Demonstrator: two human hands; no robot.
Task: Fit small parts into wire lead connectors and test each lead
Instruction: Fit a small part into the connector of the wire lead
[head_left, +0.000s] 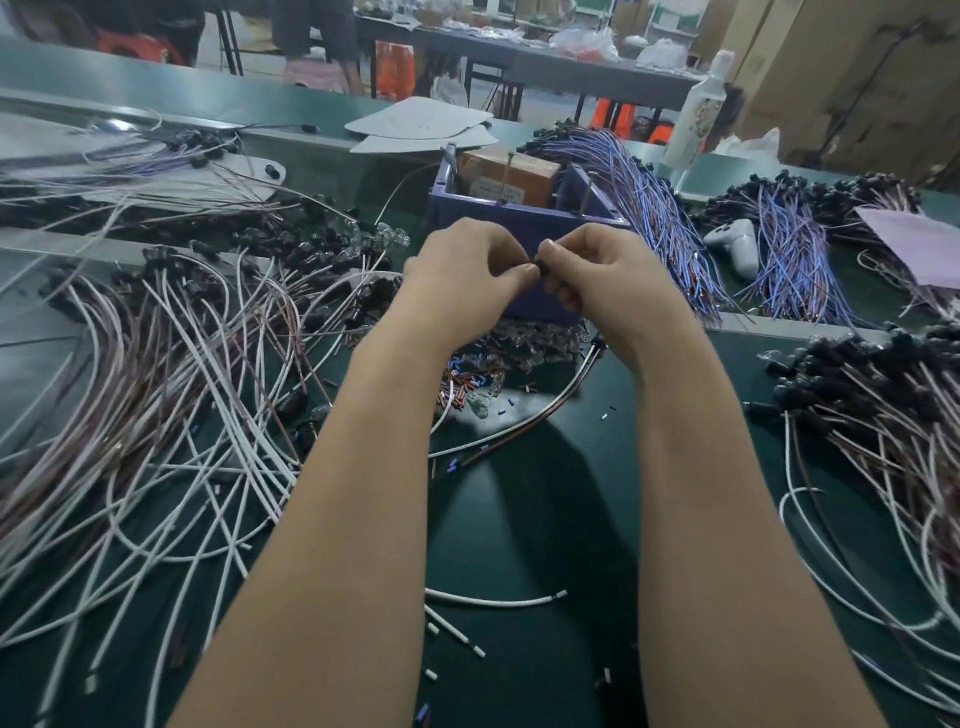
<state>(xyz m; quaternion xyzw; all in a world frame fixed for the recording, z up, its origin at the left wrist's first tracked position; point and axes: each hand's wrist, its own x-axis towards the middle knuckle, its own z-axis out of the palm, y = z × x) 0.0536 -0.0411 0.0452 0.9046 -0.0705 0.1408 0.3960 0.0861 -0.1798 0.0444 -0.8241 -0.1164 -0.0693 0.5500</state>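
Both hands up over green counter (519, 519), before purple box (519, 223). Right hand (597, 275) pinches small black plug (543, 267); its wire (519, 431) hangs under wrist and curls left. Left hand (467, 270) curled, thumb tip meets plug from left; tiny part inside, cannot tell.

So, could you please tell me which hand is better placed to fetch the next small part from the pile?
Probably the left hand: the right hand holds the black connector, its lead trailing below that wrist; the left only pinches at its tip, just above the parts pile.
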